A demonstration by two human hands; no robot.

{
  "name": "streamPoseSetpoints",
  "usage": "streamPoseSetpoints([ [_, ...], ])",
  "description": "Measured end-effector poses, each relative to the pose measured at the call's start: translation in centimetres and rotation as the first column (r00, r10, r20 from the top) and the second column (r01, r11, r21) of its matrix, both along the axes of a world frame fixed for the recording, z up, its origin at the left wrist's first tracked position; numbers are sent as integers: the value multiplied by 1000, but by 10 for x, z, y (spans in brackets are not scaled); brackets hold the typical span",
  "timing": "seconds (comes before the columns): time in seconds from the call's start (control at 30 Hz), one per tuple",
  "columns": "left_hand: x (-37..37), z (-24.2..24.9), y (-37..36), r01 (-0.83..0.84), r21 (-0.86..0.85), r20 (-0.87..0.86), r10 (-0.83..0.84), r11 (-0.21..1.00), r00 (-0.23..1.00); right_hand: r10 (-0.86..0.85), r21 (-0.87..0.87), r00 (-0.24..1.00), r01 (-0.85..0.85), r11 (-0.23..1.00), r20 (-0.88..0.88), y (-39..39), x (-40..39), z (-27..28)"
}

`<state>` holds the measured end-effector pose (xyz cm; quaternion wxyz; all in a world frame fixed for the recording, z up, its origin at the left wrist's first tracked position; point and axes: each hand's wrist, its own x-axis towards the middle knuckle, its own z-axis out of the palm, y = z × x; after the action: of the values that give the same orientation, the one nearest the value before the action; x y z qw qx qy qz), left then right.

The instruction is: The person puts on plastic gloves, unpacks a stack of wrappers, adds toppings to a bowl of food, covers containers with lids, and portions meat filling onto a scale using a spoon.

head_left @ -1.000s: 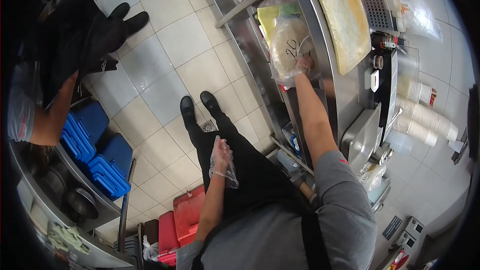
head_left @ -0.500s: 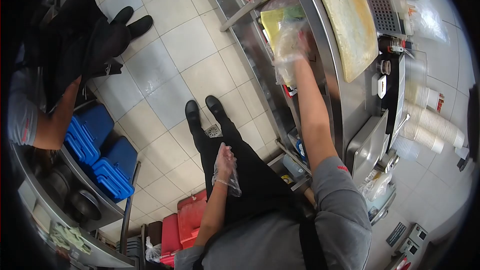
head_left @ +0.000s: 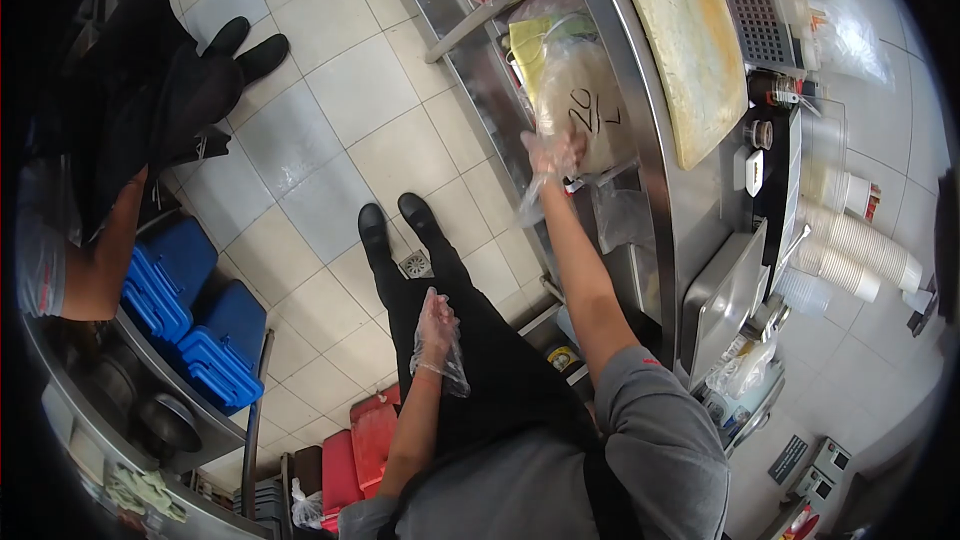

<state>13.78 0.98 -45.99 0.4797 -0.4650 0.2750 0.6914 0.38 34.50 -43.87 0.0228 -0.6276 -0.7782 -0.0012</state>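
My right hand (head_left: 553, 150), in a clear plastic glove, reaches to the shelf under the steel counter. Its fingers close on the lower edge of a clear plastic bag (head_left: 600, 130) with beige contents, marked "20 L" in black. The exact grip is partly blurred. Yellow packaging (head_left: 530, 48) lies beside the bag's upper left. Below the hand hangs loose clear plastic (head_left: 622, 212). My left hand (head_left: 437, 332), also gloved, hovers in front of my dark apron with its fingers curled together and nothing visible in them.
A worn cutting board (head_left: 685, 50) lies on the steel counter (head_left: 690, 210). Stacked cups (head_left: 865, 245) stand farther right. Blue lidded bins (head_left: 230, 340) are at left, near another person's arm (head_left: 105, 260). Red containers (head_left: 375, 440) sit below my left arm.
My right hand has drawn back from deeper in the shelf to the bag's lower edge. The "20 L" marking now shows. My left hand stays curled near my apron.
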Motion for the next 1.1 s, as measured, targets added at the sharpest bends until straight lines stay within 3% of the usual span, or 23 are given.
streamPoseSetpoints([
  [0.1,-3,1,0,-22,-24,21,22,999,1000,139,53,988,-135,989,-74,26,58,-51],
  [0.2,0,-8,-4,-4,0,15,4,1000,1000,434,165,872,-405,899,-225,49,82,-42],
  [0.23,-7,-3,-3,42,14,-14,-42,999,999,488,78,827,-487,870,-278,63,88,-38],
  [0.33,-43,17,16,249,70,-155,-236,966,959,166,-279,900,-293,914,-403,81,89,-16],
  [0.4,-72,24,40,387,131,-255,-347,913,903,-115,-376,678,-251,892,-726,111,116,-55],
  [0.47,-89,12,78,440,229,-456,-304,869,837,-189,-397,595,-240,886,-781,94,101,5],
  [0.5,-101,9,100,501,288,-518,-307,816,798,-181,-455,649,-282,845,-739,96,104,21],
  [0.53,-114,10,126,562,338,-580,-302,755,756,-216,-466,629,-263,845,-747,95,105,29],
  [0.6,-151,40,182,728,219,-685,-429,649,588,-284,-493,589,-230,839,-757,91,106,35],
  [0.67,-173,60,226,732,222,-766,-350,644,540,-350,-521,543,-196,830,-763,84,107,36],
  [0.7,-168,50,251,690,147,-762,-364,709,536,-386,-537,519,-177,824,-763,80,109,36],
  [0.73,-163,39,274,641,70,-755,-379,764,534,-307,-500,521,-280,820,-796,77,116,33],
  [0.8,-172,46,303,697,-61,-767,-480,714,425,-153,-413,493,-476,777,-856,70,132,22],
  [0.83,-177,51,312,720,-127,-767,-528,683,365,-162,-473,563,-466,748,-811,59,127,42],
  [0.93,-184,76,327,763,-182,-664,-650,620,370,-294,-634,648,-381,673,-702,39,117,73],
  [0.97,-172,63,335,709,-374,-726,-664,599,179,-203,-594,668,-428,681,-715,35,122,76],
  [1.03,-154,35,339,639,-307,-698,-624,705,353,-16,-516,692,-523,679,-722,28,129,83],
  [1.07,-147,23,337,596,-278,-676,-594,753,436,-115,-503,681,-404,764,-723,26,130,86],
  [1.1,-154,27,328,632,-258,-756,-560,731,339,-211,-488,654,-277,828,-727,22,124,94],
])
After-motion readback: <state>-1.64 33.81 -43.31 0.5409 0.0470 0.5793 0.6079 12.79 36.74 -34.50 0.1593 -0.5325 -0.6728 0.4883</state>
